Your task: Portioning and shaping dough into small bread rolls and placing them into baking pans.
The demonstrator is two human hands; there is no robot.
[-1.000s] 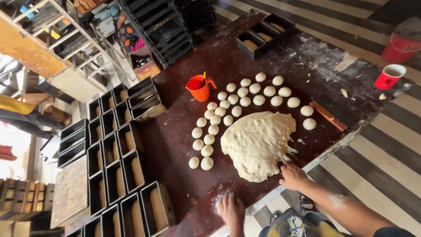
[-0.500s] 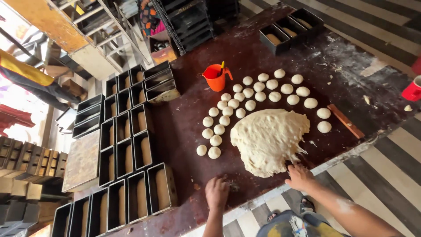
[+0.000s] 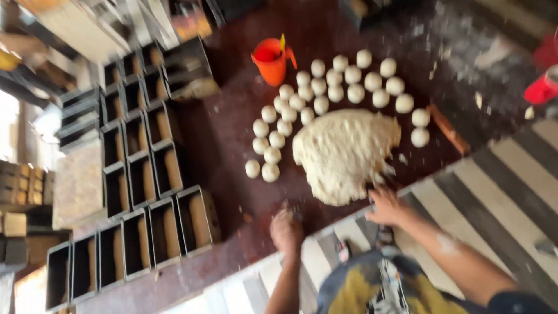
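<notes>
Left hand (image 3: 286,229) shifted, dough mass (image 3: 344,154) lengthwise toward person

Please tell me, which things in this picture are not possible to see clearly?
- Head view, left hand: motion blur; fingers and any hold unclear.
- Right hand: blurred, at the dough mass edge; grip unclear.
- Red container: cut by the right edge.
- Orange jug: contents not visible.

Dough mass (image 3: 347,154) blocks centre.
</notes>
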